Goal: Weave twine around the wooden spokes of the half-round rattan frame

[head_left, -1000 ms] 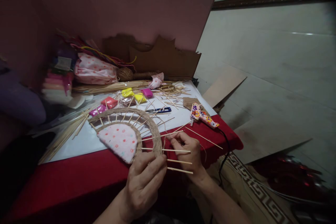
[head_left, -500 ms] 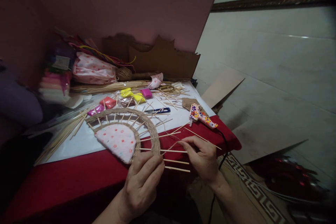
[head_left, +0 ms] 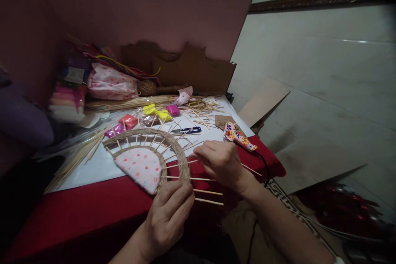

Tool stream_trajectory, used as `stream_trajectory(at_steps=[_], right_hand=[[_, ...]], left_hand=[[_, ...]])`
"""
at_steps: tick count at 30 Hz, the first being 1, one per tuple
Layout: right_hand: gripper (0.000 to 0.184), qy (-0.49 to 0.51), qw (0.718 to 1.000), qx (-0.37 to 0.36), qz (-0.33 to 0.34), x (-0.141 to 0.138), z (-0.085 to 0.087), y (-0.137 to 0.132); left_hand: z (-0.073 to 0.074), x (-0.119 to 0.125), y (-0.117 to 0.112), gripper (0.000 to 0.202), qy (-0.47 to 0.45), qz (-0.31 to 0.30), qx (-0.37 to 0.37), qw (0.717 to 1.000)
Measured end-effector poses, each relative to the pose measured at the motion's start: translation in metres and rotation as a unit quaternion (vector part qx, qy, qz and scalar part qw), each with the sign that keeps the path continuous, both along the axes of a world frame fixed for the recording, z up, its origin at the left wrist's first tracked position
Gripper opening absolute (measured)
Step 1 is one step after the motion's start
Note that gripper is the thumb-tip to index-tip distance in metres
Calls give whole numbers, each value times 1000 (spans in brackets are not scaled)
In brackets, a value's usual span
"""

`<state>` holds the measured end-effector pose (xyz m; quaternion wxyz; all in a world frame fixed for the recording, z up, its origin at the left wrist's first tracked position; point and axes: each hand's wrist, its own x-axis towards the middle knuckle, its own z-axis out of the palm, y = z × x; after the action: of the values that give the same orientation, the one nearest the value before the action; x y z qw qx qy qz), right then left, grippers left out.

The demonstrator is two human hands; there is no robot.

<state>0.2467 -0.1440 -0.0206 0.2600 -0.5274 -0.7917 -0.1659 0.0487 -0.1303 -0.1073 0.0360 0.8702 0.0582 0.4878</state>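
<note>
A half-round woven frame (head_left: 148,154) lies at the red table's near edge, a pink dotted fabric pad (head_left: 140,167) at its centre, a jute ring around it and thin wooden sticks (head_left: 204,192) fanning outward. My left hand (head_left: 168,216) is closed on the frame's lower right rim, thumb and fingers pinching the jute. My right hand (head_left: 221,161) hovers over the sticks on the right side, fingers curled and pinched near a stick end; what it holds is too small to name.
A floral glue gun (head_left: 238,136) with a black cord lies right of the frame. Blue snips (head_left: 188,130), coloured clay packets (head_left: 150,109), loose sticks (head_left: 71,163), a twine ball (head_left: 147,87), fabric bundles (head_left: 111,82) and cardboard (head_left: 192,68) crowd the white sheet (head_left: 102,165) behind.
My right hand moved up and left, from the outer stick ends toward the frame's rim, turning its back upward. My left hand kept its grip on the frame.
</note>
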Motion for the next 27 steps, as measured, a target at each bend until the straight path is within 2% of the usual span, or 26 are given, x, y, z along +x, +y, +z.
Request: stream_trajectory(at_steps=[6,12,18,22,27], right_hand=[[27,-35,999,15,-4,-5,3,5],[24,-12,1000,13,-21,-2,-5,6],[23,-7,1000,2,-20,-1,-13,12],[24,17,1000,-3,-24,0,-15,14],[24,39,999,-9,-23,3,-20,17]], left_hand=[[3,0,-2,31,9,18,9,1000],[4,2,-7,30,27,110,-5,994],[2,3,-9,43,-16,95,-59,994],[13,1,-7,38,-21,110,-100,989],[40,-1,11,20,42,151,-108,982]])
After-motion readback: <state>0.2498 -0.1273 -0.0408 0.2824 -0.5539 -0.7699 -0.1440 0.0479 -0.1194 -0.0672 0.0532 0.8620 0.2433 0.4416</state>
